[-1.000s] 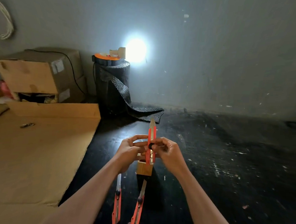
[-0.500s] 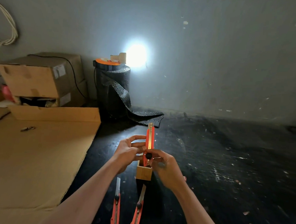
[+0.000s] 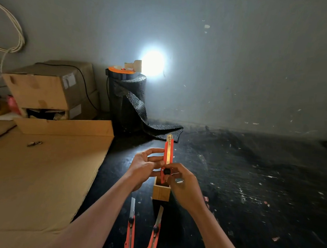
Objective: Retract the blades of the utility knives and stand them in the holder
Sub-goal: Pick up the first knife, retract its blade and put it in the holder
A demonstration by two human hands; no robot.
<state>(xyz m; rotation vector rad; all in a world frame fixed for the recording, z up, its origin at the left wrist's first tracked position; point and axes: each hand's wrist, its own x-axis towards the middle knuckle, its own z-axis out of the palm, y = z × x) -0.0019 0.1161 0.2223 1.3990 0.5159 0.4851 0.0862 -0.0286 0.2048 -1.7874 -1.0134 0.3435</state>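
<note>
An orange utility knife (image 3: 168,154) stands nearly upright with its lower end at the mouth of a small wooden holder (image 3: 161,192) on the dark floor. Its black slider sits low and only a short blade tip shows at the top. My right hand (image 3: 182,183) pinches the knife by the slider. My left hand (image 3: 145,165) touches the knife's left side with fingers partly spread. Two more orange knives lie on the floor nearer me, one on the left (image 3: 130,230) and one on the right (image 3: 154,235), both with blades extended.
A large flat cardboard sheet (image 3: 38,174) covers the floor on the left, with stacked cardboard boxes (image 3: 49,89) behind it. A black roll of textured matting (image 3: 128,99) stands by the wall with a bright lamp (image 3: 152,63) on top.
The knife's blade has slid back into the handle, and the slider has moved down. Both hands have lowered the knife so its lower end reaches the holder's mouth.
</note>
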